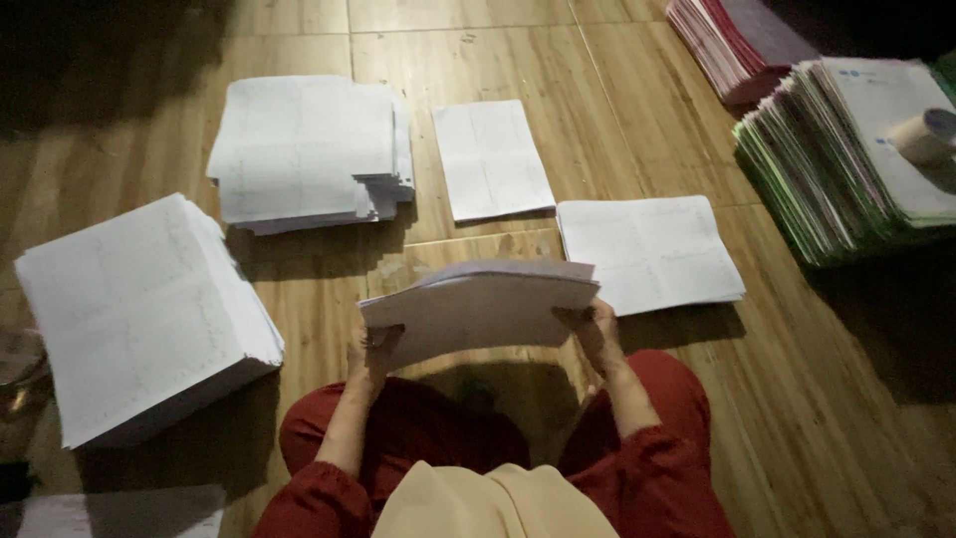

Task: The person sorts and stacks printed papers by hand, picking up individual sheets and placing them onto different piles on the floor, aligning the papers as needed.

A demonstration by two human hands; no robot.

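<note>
I hold a bundle of white printed sheets [478,304] level in front of me, above my lap. My left hand [373,354] grips its left edge and my right hand [595,334] grips its right edge. Red sleeves and red trousers show below. On the wooden floor [637,110] ahead lie a thin white stack [652,249] just beyond my right hand and a single thin pile [491,159] further out.
A thick white paper stack [309,149] lies at the back left, another thick one [139,309] at the near left. A tall green-edged stack [846,159] with a tape roll [926,134] on top sits at the right, a pink-edged stack [737,40] behind it.
</note>
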